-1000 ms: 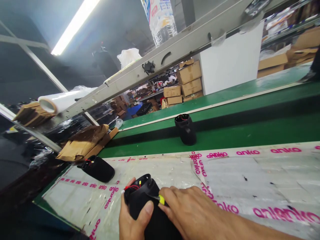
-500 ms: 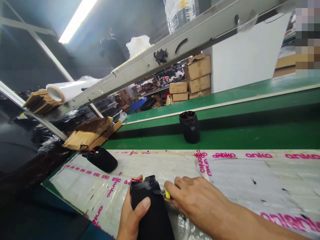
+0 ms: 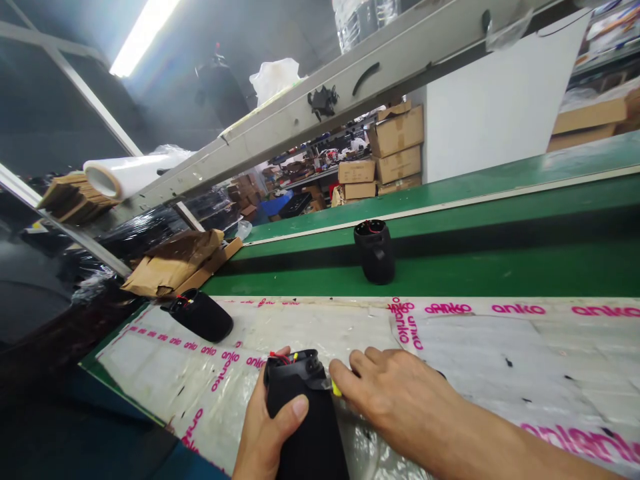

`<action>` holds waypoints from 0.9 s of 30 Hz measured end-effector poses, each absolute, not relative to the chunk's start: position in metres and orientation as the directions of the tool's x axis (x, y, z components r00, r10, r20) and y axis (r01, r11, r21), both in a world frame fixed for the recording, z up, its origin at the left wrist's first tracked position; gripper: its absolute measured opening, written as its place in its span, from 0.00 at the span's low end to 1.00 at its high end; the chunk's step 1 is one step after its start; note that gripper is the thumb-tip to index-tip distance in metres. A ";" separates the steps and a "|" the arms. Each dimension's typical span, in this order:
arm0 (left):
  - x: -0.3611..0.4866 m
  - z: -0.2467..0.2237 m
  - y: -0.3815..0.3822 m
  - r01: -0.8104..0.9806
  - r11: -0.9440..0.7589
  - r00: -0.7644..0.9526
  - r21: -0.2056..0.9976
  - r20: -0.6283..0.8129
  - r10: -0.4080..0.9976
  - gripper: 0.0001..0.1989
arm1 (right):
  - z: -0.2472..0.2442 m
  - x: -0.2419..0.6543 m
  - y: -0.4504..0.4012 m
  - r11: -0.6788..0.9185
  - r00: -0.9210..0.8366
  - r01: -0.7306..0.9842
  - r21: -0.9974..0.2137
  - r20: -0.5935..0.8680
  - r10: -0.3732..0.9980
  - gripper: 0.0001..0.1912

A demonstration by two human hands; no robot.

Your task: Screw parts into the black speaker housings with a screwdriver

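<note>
My left hand [image 3: 273,427] is wrapped round a black fabric-covered speaker shell [image 3: 310,433], thumb across its front. The shell tilts with its open end up, and red and yellow wires show inside the rim. My right hand [image 3: 390,387] is closed on a yellow-handled knife [image 3: 336,389], mostly hidden by the fingers. Its grey blade meets the right side of the shell just below the rim. A second speaker shell [image 3: 203,317] lies on its side to the left. A third shell [image 3: 375,253] stands upright farther back, wires showing in its open top.
Plastic sheeting with pink print [image 3: 480,360] covers the near bench. Behind it runs a green belt surface [image 3: 500,260]. Brown paper and cardboard [image 3: 175,263] lie at the left. A metal beam [image 3: 280,120] crosses above, bearing a plastic film roll [image 3: 135,175]. Cartons [image 3: 397,143] are stacked beyond.
My left hand has turned the shell slightly, showing more of its rim and the dark fittings there. The knife stays at its right side. The whole view has shifted a little.
</note>
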State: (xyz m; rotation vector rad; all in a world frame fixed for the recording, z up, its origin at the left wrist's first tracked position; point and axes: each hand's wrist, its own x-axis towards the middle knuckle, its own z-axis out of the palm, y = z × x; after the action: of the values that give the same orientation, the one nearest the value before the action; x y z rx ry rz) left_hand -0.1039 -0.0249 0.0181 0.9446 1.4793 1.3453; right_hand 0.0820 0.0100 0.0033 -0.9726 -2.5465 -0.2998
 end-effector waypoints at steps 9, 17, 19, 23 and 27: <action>-0.109 0.017 -0.026 -0.087 0.184 -0.214 0.979 -0.199 0.956 0.40 | -0.006 0.079 0.014 0.755 -0.704 0.653 0.054 0.411 0.580 0.21; -0.112 0.020 -0.020 0.280 0.045 -0.239 0.959 0.024 0.971 0.35 | -0.007 0.080 0.012 0.695 -0.634 0.717 -0.056 0.363 0.683 0.12; -0.111 0.020 -0.020 0.325 0.042 -0.277 0.945 0.053 0.960 0.33 | 0.004 0.084 0.014 0.716 -0.633 0.681 -0.153 0.367 0.681 0.10; -0.109 0.019 -0.020 0.351 0.027 -0.293 0.936 0.083 0.952 0.35 | 0.022 0.093 0.014 0.735 -0.613 0.627 -0.257 0.419 0.670 0.08; -0.105 0.017 -0.022 0.358 0.011 -0.288 0.934 0.099 0.953 0.39 | 0.018 0.092 0.015 0.739 -0.636 0.651 -0.174 0.406 0.656 0.09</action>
State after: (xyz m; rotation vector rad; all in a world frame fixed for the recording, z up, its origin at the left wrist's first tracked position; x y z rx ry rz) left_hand -0.1052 -0.0217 0.0168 1.3515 1.6942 1.2766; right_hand 0.0924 0.0150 0.0180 -0.9962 -2.4925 0.0148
